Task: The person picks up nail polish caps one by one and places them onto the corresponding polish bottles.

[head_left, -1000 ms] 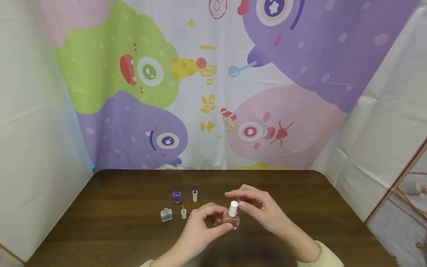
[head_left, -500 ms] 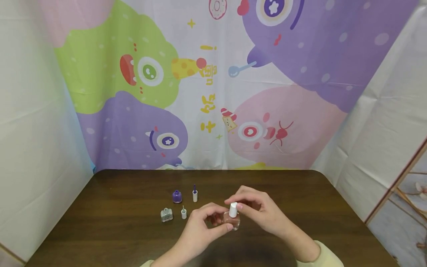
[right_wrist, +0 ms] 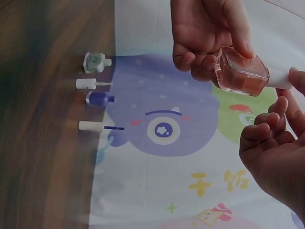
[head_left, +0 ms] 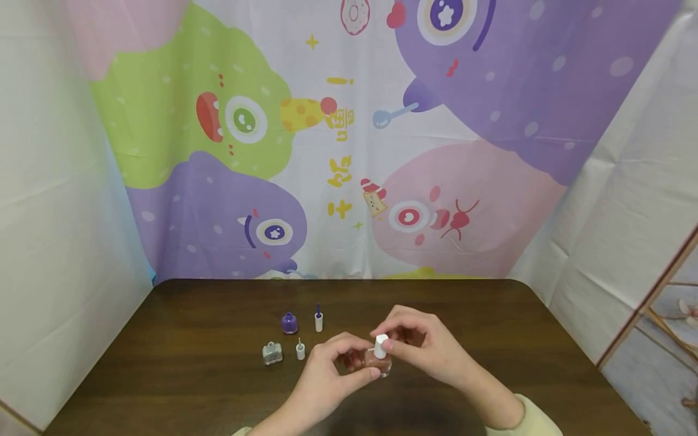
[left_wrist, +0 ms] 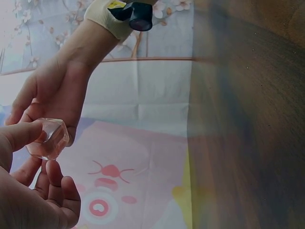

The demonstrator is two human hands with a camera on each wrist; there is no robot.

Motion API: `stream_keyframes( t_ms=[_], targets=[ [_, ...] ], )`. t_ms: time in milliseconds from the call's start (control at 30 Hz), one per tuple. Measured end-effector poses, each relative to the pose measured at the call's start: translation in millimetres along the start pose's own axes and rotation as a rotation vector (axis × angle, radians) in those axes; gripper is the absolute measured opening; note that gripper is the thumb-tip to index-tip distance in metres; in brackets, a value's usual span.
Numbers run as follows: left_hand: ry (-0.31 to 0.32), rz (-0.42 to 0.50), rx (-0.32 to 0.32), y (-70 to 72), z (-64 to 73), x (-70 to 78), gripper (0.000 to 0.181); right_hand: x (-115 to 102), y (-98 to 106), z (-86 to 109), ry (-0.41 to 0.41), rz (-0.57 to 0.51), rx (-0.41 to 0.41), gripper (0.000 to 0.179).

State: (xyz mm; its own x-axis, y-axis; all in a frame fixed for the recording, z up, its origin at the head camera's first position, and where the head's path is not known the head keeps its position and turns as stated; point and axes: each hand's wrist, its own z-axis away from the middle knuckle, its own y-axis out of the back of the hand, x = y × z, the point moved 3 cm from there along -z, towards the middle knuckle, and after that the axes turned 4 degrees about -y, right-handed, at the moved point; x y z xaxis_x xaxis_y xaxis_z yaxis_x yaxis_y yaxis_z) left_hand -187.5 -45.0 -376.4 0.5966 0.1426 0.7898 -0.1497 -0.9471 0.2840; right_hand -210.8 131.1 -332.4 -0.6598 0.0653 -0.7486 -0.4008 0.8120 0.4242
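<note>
A clear glass bottle of brownish-pink nail polish point(head_left: 378, 363) is held over the table, its white cap point(head_left: 381, 346) on top. My left hand point(head_left: 334, 368) grips the glass body, thumb on the near side and fingers behind. With thumb and index finger, my right hand point(head_left: 428, 346) pinches the cap. The right wrist view shows the square-shouldered bottle point(right_wrist: 243, 72) sideways, its cap point(right_wrist: 280, 79) at the right fingertips. In the left wrist view, the left hand point(left_wrist: 33, 186) holds the bottle point(left_wrist: 50, 139) by its sides, and the cap is hidden.
Left of the hands on the dark wooden table point(head_left: 191, 375) stand an uncapped purple polish bottle point(head_left: 289, 324) and an uncapped silver glitter one point(head_left: 272, 353). Beside them, two white caps stand brush-up: purple brush cap point(head_left: 319, 321), silver brush cap point(head_left: 300, 350). A cartoon curtain point(head_left: 349, 242) hangs behind.
My right thumb and index finger have come together on the cap, and the hand has dipped slightly. The left hand keeps its grip on the bottle. The other bottles stay put.
</note>
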Motion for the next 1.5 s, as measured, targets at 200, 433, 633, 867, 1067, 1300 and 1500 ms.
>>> stream_keyframes(
  t_ms=[200,433,633,867,1067,1300,1500],
  targets=[
    [-0.005,0.003,-0.001,-0.3,0.4,1.1,0.020,-0.7,0.6,-1.4,0.014,-0.005,0.031,0.020],
    [-0.005,0.004,-0.002,-0.9,1.1,1.6,0.019,0.1,0.6,-2.1,-0.032,-0.016,0.059,0.019],
    [-0.012,0.008,0.001,-0.8,1.2,0.8,0.020,2.0,-0.4,-2.0,-0.052,-0.014,0.071,0.019],
    [0.012,0.019,-0.004,-1.0,0.9,1.0,0.020,4.2,-2.8,-2.4,-0.099,-0.046,0.087,0.023],
    [-0.002,0.010,-0.001,-0.2,1.7,2.1,0.020,4.9,-4.3,-1.7,-0.125,-0.049,0.099,0.022],
    [-0.019,0.015,0.004,1.4,1.4,4.1,0.019,5.1,-3.6,-1.2,-0.060,-0.044,0.063,0.028],
    [-0.017,0.013,-0.004,2.1,2.4,2.9,0.019,6.4,-1.8,0.1,-0.006,-0.045,0.013,0.024]
  ],
)
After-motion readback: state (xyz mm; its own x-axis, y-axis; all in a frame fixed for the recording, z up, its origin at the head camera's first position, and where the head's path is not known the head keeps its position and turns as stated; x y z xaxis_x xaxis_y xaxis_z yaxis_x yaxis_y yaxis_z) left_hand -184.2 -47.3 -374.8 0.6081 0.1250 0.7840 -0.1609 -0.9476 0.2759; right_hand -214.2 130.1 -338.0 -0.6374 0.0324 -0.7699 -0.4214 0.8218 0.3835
